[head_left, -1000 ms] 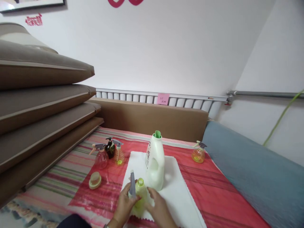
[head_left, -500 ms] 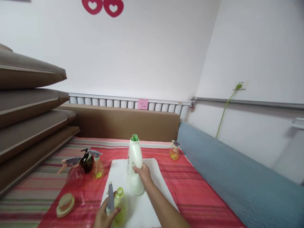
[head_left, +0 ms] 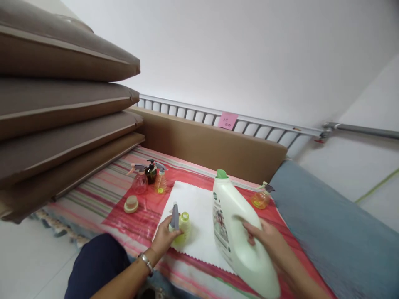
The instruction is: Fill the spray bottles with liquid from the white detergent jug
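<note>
My right hand point(head_left: 264, 237) grips the handle of a large white detergent jug point(head_left: 237, 236) with a green spout, lifted and tilted over the white cloth point(head_left: 199, 220). My left hand point(head_left: 164, 237) is closed round a small yellow-green bottle point(head_left: 183, 226) standing open-necked on the cloth, and also holds its grey spray head point(head_left: 175, 216) beside it. A bracelet sits on my left wrist.
Three small spray bottles point(head_left: 149, 179) and a round lid point(head_left: 131, 204) lie on the red striped cover at the left. An orange spray bottle point(head_left: 260, 198) stands at the back right. Stacked brown cushions point(head_left: 62, 124) rise on the left; a blue mattress point(head_left: 336, 236) lies right.
My right hand went from the small bottle to the white jug, took its handle and lifted it toward me, tilted. My left hand stayed on the small bottle. The view shifted.
</note>
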`<state>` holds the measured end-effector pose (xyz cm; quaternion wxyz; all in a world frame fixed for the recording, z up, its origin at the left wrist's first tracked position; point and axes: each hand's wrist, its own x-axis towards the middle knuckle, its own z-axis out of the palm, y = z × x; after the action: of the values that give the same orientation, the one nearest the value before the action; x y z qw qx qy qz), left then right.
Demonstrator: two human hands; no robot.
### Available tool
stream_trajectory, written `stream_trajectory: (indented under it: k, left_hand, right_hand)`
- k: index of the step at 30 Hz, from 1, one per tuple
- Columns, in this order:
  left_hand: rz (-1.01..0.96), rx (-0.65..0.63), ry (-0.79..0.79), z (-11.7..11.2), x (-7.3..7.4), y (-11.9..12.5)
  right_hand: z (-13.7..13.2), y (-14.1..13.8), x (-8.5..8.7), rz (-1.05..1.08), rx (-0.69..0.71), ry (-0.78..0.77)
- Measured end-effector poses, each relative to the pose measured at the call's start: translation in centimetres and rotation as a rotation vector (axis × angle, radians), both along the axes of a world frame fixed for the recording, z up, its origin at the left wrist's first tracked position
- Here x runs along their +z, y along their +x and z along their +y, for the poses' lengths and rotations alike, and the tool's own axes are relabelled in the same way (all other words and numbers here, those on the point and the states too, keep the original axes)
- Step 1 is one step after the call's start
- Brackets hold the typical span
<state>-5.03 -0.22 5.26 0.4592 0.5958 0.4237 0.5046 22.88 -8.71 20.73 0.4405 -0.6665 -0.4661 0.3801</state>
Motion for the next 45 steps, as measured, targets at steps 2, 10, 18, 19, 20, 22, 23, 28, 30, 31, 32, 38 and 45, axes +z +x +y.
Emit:
stream_trajectory:
  k: [2, 10, 18, 19, 20, 22, 23, 28, 30, 31, 32, 38, 45]
  left_hand:
    - [0.0, -0.007, 0.004, -0.1, 0.0, 0.1]
    - [0.008, -0.029, 0.013, -0.3, 0.4, 0.6]
    - [0.035, -0.036, 0.045, -0.3, 0.3, 0.9]
    - [0.039, -0.033, 0.048, -0.2, 0.2, 0.9]
    - [0.043, -0.03, 0.05, -0.2, 0.1, 0.9]
    - [0.049, -0.026, 0.056, -0.2, 0.0, 0.9]
    - [0.052, -0.025, 0.059, -0.2, 0.0, 1.0]
    - [0.055, -0.027, 0.07, -0.3, -0.1, 1.1]
    - [0.055, -0.032, 0.073, -0.3, -0.1, 1.2]
    - [0.054, -0.033, 0.074, -0.3, -0.2, 1.2]
    - [0.054, -0.033, 0.075, -0.3, -0.2, 1.2]
    - [0.063, -0.037, 0.09, -0.5, -0.3, 1.2]
    - [0.078, -0.06, 0.117, -0.6, -0.1, 1.3]
  right_hand:
    - [-2.2, 0.8, 1.0, -0.038, 0.08, -0.123]
    - [-5.7, 0.7, 2.3, -0.187, 0.348, -0.352]
    - [-4.2, -1.2, 3.8, -0.391, 0.399, -0.367]
    - [-3.9, -1.1, 4.0, -0.419, 0.409, -0.372]
    - [-3.6, -1.0, 4.1, -0.443, 0.418, -0.378]
    - [-3.0, -0.7, 4.3, -0.491, 0.444, -0.38]
    - [-2.7, -0.6, 4.4, -0.516, 0.457, -0.386]
    - [-2.0, -0.5, 4.6, -0.556, 0.473, -0.424]
    - [-1.8, -0.6, 4.7, -0.548, 0.474, -0.436]
    - [-1.8, -0.7, 4.8, -0.546, 0.473, -0.445]
    - [-1.7, -0.7, 4.8, -0.545, 0.474, -0.453]
    - [-1.1, -0.8, 5.5, -0.571, 0.493, -0.484]
    - [-0.5, -1.5, 7.1, -0.653, 0.46, -0.51]
